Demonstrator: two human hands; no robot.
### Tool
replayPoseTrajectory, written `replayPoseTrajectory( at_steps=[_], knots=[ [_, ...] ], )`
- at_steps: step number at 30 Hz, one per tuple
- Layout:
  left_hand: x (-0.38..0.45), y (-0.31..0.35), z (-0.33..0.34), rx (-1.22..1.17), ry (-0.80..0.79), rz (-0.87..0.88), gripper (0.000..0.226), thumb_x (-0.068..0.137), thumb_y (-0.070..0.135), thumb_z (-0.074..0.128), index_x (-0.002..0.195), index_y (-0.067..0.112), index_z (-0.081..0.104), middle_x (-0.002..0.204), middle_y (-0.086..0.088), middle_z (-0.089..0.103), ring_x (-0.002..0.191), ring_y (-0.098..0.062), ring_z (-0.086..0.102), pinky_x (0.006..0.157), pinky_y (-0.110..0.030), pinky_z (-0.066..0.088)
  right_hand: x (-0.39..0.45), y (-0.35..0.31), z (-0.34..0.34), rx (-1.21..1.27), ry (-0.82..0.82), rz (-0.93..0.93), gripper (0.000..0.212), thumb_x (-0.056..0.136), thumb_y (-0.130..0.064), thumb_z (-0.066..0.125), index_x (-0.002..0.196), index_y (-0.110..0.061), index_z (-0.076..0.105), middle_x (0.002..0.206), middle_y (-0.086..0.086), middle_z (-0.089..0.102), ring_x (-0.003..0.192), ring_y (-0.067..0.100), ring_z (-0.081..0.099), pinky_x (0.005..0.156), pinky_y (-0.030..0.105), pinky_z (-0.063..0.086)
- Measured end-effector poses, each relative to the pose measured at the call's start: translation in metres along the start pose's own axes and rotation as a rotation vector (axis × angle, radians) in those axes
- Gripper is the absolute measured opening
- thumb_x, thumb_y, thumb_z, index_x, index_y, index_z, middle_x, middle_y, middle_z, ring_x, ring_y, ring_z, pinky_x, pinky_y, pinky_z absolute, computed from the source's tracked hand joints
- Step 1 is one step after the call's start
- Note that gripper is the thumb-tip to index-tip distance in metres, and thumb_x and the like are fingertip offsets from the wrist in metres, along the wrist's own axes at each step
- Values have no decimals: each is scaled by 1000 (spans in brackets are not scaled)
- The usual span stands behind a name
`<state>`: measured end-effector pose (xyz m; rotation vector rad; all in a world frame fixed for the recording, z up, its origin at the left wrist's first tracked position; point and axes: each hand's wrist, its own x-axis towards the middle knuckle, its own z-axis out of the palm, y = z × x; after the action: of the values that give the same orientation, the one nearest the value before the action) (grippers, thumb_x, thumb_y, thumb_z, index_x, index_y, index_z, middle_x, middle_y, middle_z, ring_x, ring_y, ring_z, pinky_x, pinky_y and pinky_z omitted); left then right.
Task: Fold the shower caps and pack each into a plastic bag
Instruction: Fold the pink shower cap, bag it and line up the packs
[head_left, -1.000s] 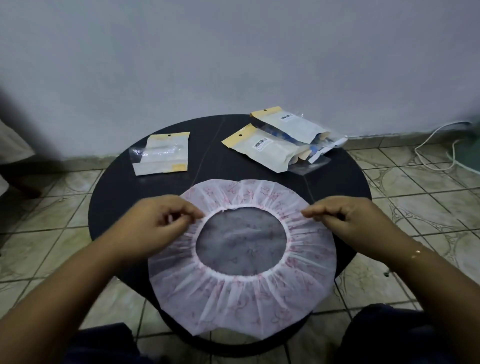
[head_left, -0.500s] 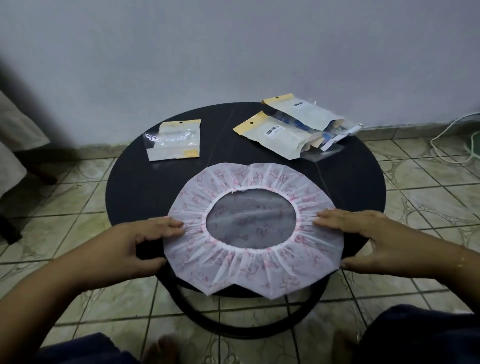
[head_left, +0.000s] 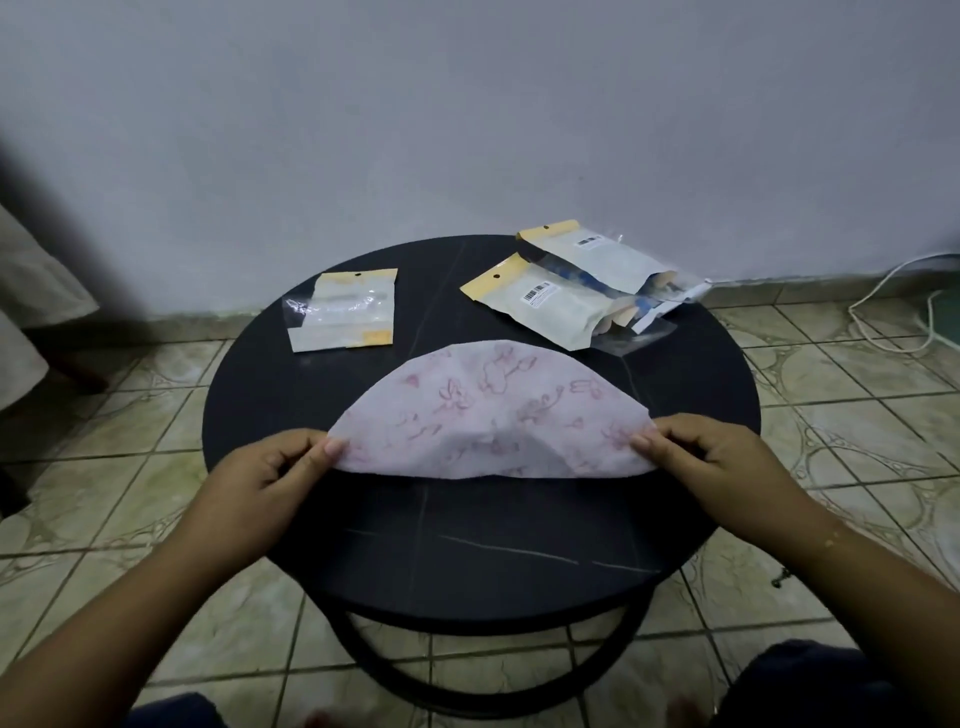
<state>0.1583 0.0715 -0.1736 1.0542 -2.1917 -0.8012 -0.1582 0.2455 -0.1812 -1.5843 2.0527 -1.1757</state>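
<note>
On the round black bench, mid-surface: cap folded to a half-circle, straight edge toward the person. Left hand pinches the left corner, right hand the right corner, fingers curled on the film. Risks, as I judge: thin film springs open if either pinch loosens; elastic bunches, skewing the next fold. Bags lie behind, near enough to snag.
</note>
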Motion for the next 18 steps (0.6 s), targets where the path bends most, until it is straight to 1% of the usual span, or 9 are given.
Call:
replayPoseTrajectory(
  at_steps=[2,5,7,8,10,12,14,16,18],
  knots=[
    [5,1,6,-45,76,-53,15,90,34,54,83,42,65,82,24,66,76,9,59,60,-2,38,7,-1,6,28,54,46,29,77,-57,58,78,-31,70,82,-11,69,80,3,62,69,16,46],
    [14,0,14,-67,119,-114,17,92,35,53,84,46,63,84,31,64,78,13,57,64,-8,39,17,-1,10,-8,121,144,17,85,-40,58,74,-30,67,77,-9,67,75,6,59,61,13,42],
    [21,-2,18,-35,132,-150,20,92,35,52,78,36,67,84,31,63,78,9,58,63,-11,38,23,0,13,-46,144,197,17,88,-35,59,74,-27,65,78,-10,65,73,6,58,57,14,39],
    [24,-4,19,-14,135,-171,24,92,35,53,73,31,67,82,26,65,77,4,58,62,-13,38,25,0,15,-68,148,222,18,89,-34,59,74,-25,64,77,-9,64,73,6,57,57,15,38],
    [30,-6,23,40,126,-209,25,93,35,54,71,29,64,73,11,66,74,-3,58,59,-19,38,29,1,19,-119,154,263,19,90,-33,58,76,-21,64,76,-8,63,71,6,55,58,17,37],
    [35,-7,25,116,99,-235,24,93,35,54,72,26,64,73,9,65,72,-7,58,58,-22,37,33,1,23,-176,158,306,20,90,-33,56,79,-18,64,77,-5,63,71,7,54,59,20,39],
    [40,-7,27,213,54,-248,21,93,35,54,75,27,62,75,10,63,72,-6,55,58,-22,36,35,1,26,-240,153,358,19,91,-33,55,82,-18,62,80,-2,63,73,13,55,64,28,43],
    [43,-7,29,302,8,-266,15,92,35,55,80,29,61,75,12,61,72,-4,53,58,-22,35,36,-1,29,-302,129,402,17,93,-32,52,85,-19,59,82,1,63,78,19,57,72,32,46],
    [44,-7,30,346,-7,-276,12,91,38,55,86,31,62,76,14,60,72,-3,53,59,-24,37,36,-4,31,-354,110,406,17,94,-31,50,88,-18,57,83,2,63,81,22,58,76,35,47]
  ],
)
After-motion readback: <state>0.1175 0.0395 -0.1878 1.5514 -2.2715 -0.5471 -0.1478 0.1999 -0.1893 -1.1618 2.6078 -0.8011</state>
